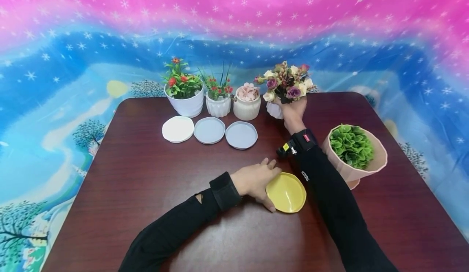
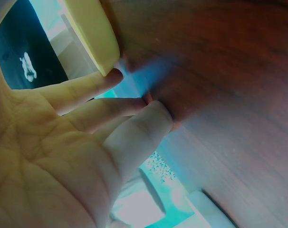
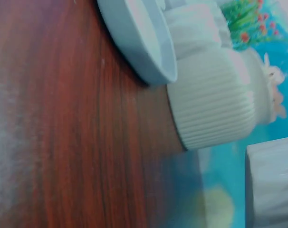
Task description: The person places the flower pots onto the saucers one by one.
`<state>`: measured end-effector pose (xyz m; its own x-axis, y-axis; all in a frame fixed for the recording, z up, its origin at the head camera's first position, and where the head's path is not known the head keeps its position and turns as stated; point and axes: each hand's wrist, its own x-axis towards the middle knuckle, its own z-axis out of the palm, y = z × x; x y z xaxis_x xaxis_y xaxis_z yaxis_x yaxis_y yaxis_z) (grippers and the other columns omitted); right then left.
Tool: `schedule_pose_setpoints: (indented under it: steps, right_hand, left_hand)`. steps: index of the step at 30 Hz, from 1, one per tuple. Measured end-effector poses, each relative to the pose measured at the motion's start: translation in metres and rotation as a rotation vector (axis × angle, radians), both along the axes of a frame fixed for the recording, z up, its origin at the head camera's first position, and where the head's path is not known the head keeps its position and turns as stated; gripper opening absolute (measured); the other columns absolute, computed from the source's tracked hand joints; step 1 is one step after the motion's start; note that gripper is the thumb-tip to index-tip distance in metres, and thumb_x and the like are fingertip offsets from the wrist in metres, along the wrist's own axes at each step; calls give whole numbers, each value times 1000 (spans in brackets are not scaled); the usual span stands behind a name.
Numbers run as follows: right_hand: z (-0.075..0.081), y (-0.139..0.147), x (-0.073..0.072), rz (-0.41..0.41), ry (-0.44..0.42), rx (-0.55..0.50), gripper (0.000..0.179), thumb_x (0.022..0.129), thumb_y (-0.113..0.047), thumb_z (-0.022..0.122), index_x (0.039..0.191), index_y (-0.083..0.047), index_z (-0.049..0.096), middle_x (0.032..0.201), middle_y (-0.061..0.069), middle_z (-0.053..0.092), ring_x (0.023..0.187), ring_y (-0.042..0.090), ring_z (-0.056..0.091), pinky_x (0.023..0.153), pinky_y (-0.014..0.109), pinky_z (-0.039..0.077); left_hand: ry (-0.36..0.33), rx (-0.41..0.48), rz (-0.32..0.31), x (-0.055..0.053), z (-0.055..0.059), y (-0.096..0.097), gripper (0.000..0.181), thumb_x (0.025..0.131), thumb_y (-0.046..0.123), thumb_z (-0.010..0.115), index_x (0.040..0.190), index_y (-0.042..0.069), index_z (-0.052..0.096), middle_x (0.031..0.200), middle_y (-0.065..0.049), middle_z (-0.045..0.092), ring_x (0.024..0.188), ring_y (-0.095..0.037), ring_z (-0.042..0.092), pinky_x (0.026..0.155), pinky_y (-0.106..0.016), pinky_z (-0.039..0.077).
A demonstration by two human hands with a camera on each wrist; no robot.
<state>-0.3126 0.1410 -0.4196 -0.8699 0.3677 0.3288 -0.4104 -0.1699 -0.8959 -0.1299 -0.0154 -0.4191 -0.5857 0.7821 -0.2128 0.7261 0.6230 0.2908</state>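
Observation:
My right hand (image 1: 294,113) grips a small white pot (image 1: 275,110) of artificial roses (image 1: 287,85) at the back right of the table. In the right wrist view that white pot (image 3: 272,183) shows at the right edge, its base apart from the tabletop. A yellow saucer (image 1: 286,192) lies near the middle front. My left hand (image 1: 253,180) is spread around its left side. In the left wrist view the left hand (image 2: 72,137) has straightish fingers, one fingertip right at the rim of the yellow saucer (image 2: 94,35).
A white saucer (image 1: 178,129) and two grey saucers (image 1: 209,130) lie in a row. Behind them stand a red-flowered plant's white pot (image 1: 188,103), a smaller white pot (image 1: 218,107) and a cream ribbed pot (image 1: 247,110). A pink pot (image 1: 379,158) with greenery stands right of the right forearm.

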Motion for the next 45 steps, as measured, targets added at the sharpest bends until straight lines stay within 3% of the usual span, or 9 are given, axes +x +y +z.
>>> schedule_pose_setpoints:
  steps: [3, 12, 21, 25, 29, 36, 41, 42, 45]
  right_hand:
    - [4, 2, 11, -35, 22, 92, 85, 80, 15, 84, 154, -1, 47, 153, 14, 58, 142, 20, 55, 115, 29, 44]
    - [17, 6, 44, -4, 18, 256, 63, 81, 11, 85, 140, 1, 66, 137, 17, 70, 122, 15, 65, 103, 30, 51]
    - [27, 13, 64, 42, 91, 261, 69, 80, 15, 86, 143, 3, 63, 138, 11, 69, 128, 16, 63, 107, 32, 48]
    - [30, 15, 74, 13, 35, 325, 70, 79, 15, 86, 144, 4, 60, 140, 15, 66, 128, 12, 61, 109, 29, 46]
    - [31, 16, 84, 9, -37, 322, 72, 78, 17, 82, 144, 6, 57, 139, 17, 64, 124, 9, 59, 107, 27, 46]
    - [28, 20, 105, 64, -64, 288, 65, 80, 15, 76, 142, 7, 57, 119, -7, 63, 105, 6, 56, 90, 22, 44]
    - [32, 28, 125, 105, -125, 364, 29, 86, 9, 74, 111, 2, 61, 95, -7, 56, 86, 8, 50, 79, 23, 39]
    - [34, 31, 128, 118, -146, 423, 25, 88, 6, 73, 108, 0, 59, 95, -6, 54, 86, 8, 48, 80, 23, 37]
    - [29, 42, 137, 173, -174, 455, 18, 93, -3, 72, 100, -3, 55, 90, -2, 49, 80, 9, 45, 76, 24, 36]
  left_hand:
    - [3, -11, 1, -1, 0, 0, 105, 70, 66, 94, 151, 13, 53, 159, -20, 49, 140, -33, 52, 105, -35, 53]
    - [1, -15, 1, -3, -1, -1, 106, 70, 66, 94, 153, 13, 53, 159, -20, 49, 139, -33, 53, 105, -34, 53]
    - [18, -24, -10, -4, 0, 0, 107, 70, 67, 93, 153, 13, 52, 161, -21, 48, 144, -35, 50, 106, -34, 53]
    - [24, -19, -18, -5, 1, 0, 106, 69, 67, 94, 151, 13, 54, 158, -21, 51, 139, -34, 54, 104, -33, 54]
    - [17, -18, -12, -5, 1, -1, 103, 69, 66, 95, 148, 13, 55, 156, -20, 52, 135, -33, 56, 102, -32, 54]
    - [12, -24, -6, -4, 1, -1, 103, 69, 67, 94, 148, 13, 55, 158, -21, 51, 140, -34, 54, 105, -33, 53]
    - [44, -23, -21, -4, 1, -3, 103, 68, 69, 93, 146, 13, 56, 156, -21, 53, 138, -34, 55, 105, -33, 53]
    - [46, -21, -24, -4, 1, -3, 103, 69, 69, 93, 146, 12, 56, 156, -22, 53, 139, -35, 55, 106, -34, 53]
    - [53, -16, -30, -5, 0, -3, 103, 68, 69, 93, 146, 11, 57, 156, -23, 53, 140, -37, 55, 109, -34, 51]
